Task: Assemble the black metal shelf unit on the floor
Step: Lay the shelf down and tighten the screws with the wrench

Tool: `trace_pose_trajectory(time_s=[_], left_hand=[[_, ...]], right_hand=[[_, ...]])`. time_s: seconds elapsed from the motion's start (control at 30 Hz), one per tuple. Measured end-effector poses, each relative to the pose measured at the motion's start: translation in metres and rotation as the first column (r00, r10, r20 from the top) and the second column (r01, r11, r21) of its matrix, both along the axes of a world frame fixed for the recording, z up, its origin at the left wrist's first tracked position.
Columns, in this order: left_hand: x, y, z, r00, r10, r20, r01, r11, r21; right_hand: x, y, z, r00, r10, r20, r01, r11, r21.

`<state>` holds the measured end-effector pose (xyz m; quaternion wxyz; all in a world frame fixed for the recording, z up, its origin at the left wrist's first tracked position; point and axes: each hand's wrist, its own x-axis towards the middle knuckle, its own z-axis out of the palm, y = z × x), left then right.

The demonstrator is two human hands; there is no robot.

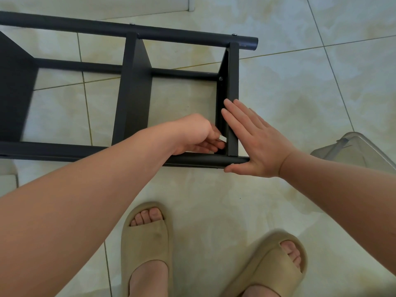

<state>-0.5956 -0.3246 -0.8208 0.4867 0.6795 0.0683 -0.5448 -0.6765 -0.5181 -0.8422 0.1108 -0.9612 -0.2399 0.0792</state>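
The shelf (137,86) is laid across the upper frame. Its end panel (233,82) is braced by the flat right hand (257,146); a pale piece (222,139) is pinched by the left hand (197,136). The panel should be held square.

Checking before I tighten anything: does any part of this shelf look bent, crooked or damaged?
Nothing stands out. The shelf lies on its side on the floor, panels square to the poles. The left hand pinches a small pale part at the near corner; the right hand lies flat against the end panel.
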Motion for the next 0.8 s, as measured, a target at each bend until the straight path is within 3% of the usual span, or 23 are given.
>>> trace_pose_trajectory(time_s=[0.43,0.8], left_hand=[[-0.0012,0.0068,0.0012,0.970,-0.210,0.120,0.212,0.977,-0.004],[-0.0027,0.0083,0.0022,0.906,-0.355,0.230,0.341,0.935,0.099]], right_hand=[[0.0004,0.0008,-0.0004,1.000,-0.002,0.000,0.002,1.000,0.003],[0.0000,0.0010,-0.0002,1.000,-0.005,0.004,0.005,1.000,0.011]])
